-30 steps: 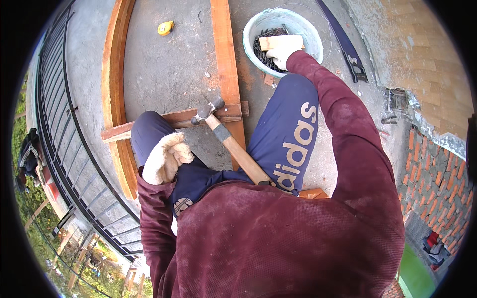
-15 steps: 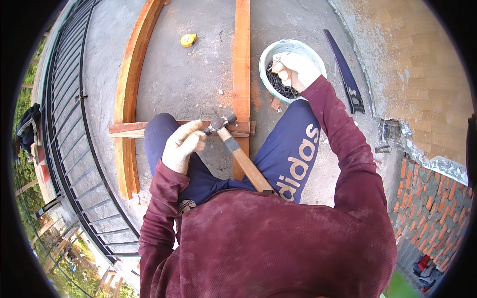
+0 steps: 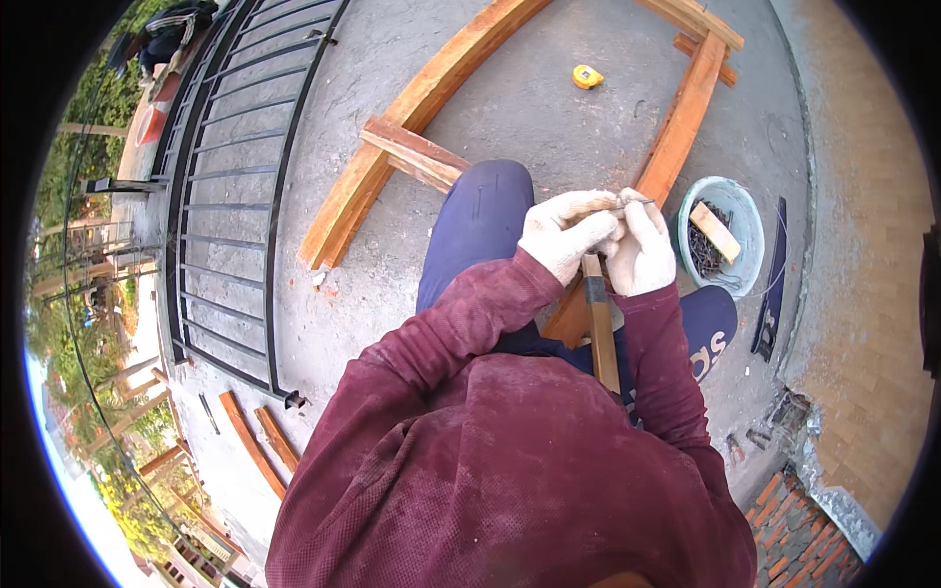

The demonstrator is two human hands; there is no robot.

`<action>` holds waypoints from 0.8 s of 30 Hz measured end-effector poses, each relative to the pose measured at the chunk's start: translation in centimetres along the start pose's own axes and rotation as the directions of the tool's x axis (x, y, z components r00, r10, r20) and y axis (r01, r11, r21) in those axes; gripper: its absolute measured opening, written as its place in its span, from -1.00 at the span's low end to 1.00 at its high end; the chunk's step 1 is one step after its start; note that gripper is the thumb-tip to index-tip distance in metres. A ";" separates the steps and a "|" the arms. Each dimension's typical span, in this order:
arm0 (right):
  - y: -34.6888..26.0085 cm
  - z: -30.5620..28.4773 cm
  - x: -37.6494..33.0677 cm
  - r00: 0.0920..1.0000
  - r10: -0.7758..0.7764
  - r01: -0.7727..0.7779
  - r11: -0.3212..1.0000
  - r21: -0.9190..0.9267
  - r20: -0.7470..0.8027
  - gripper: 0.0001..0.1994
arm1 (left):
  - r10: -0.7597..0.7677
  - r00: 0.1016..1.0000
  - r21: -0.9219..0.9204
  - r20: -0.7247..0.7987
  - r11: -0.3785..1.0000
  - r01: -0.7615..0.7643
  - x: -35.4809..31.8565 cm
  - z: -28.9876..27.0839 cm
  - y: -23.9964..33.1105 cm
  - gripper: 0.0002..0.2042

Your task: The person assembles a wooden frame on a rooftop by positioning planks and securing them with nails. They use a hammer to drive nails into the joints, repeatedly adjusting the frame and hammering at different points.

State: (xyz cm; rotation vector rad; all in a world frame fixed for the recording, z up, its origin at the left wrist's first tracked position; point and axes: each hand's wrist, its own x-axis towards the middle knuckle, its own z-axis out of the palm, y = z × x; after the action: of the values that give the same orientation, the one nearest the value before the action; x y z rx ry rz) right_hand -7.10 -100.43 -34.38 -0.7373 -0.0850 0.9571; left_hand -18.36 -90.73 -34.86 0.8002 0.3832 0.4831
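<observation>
In white work gloves, my left hand (image 3: pixel 569 233) and my right hand (image 3: pixel 642 253) meet above my lap, fingertips pinched together on a thin nail (image 3: pixel 637 203). Below them a hammer (image 3: pixel 602 338) lies along my lap, its wooden handle toward me and its head hidden by my hands. Under the hands runs a long wooden beam (image 3: pixel 683 127). A shorter crosspiece (image 3: pixel 420 155) reaches from the left beam (image 3: pixel 417 103) to my knee, which covers its other end. To the right, a pale bucket (image 3: pixel 753 245) contains many dark nails (image 3: pixel 702 250) and a small wood block (image 3: pixel 716 231).
Beyond my knees a yellow tape measure (image 3: pixel 587 76) lies on the concrete floor. A handsaw (image 3: pixel 772 294) rests right of the bucket, near a wall. On the left stands a black metal railing (image 3: pixel 230 206), with loose wood strips (image 3: pixel 252 443) near its lower end.
My right hand has left the bucket and come to my left hand, a nail now between them. The view has turned, so the beams and bucket appear shifted and slanted.
</observation>
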 end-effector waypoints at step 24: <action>-1.6 3.2 -8.3 0.934 0.152 -0.349 0.581 -0.736 -0.323 -0.26 | 0.687 0.626 0.883 -0.370 0.469 0.007 8.5 -36.3 14.1 -0.79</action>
State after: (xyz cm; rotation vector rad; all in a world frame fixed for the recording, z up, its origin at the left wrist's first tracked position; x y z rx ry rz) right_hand -12.14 -105.65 -28.92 -1.7300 -0.2137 1.0981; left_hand -33.17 -56.33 -48.63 1.6813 1.2546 1.0953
